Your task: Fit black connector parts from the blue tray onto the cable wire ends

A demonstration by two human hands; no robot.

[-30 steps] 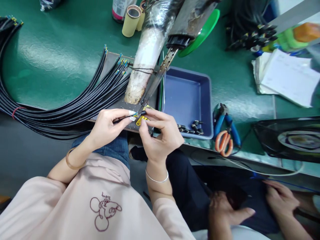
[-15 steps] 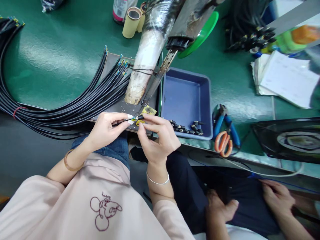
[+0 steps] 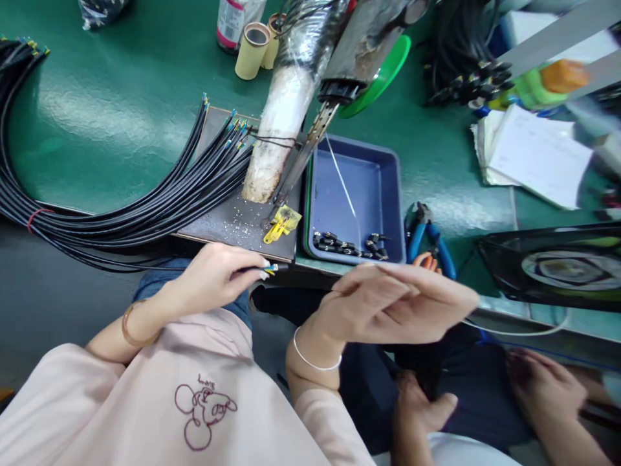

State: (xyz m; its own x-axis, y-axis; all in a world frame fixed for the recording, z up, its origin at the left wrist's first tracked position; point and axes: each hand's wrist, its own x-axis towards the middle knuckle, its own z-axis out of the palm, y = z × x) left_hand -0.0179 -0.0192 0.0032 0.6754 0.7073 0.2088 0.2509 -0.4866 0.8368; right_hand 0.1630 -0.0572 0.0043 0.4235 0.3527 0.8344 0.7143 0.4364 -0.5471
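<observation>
The left hand (image 3: 213,278) is keeping a closed grip, thumb against fingers, on a black cable's cut end, whose coloured wires (image 3: 270,269) are projecting past the fingertips toward a black connector (image 3: 282,266); this piece is hovering just off the near edge of a dark work board (image 3: 218,230). The right hand (image 3: 388,301) is hanging apart, to the right of the connector, blurred and with fingers partly folded; whether its grip is holding anything cannot be told. Beyond the left hand, a yellow clip (image 3: 277,228) is lying on the board among bright specks, and a soldering iron (image 3: 315,136) is pointing down near it. A bundle of black cables (image 3: 145,210) is curving across the board's left side, while a blue-grey tray (image 3: 347,181) is holding loose black connectors (image 3: 337,244) along its near side. Blue-handled cutters (image 3: 434,239) are resting on the green bench (image 3: 111,136) beyond the tray. Regarding progress, wires and connector appear to be meeting on this one piece, though soundness of the joint is escaping view; many bundle ends are showing coloured wires without connectors, so much work appears to be remaining.
</observation>
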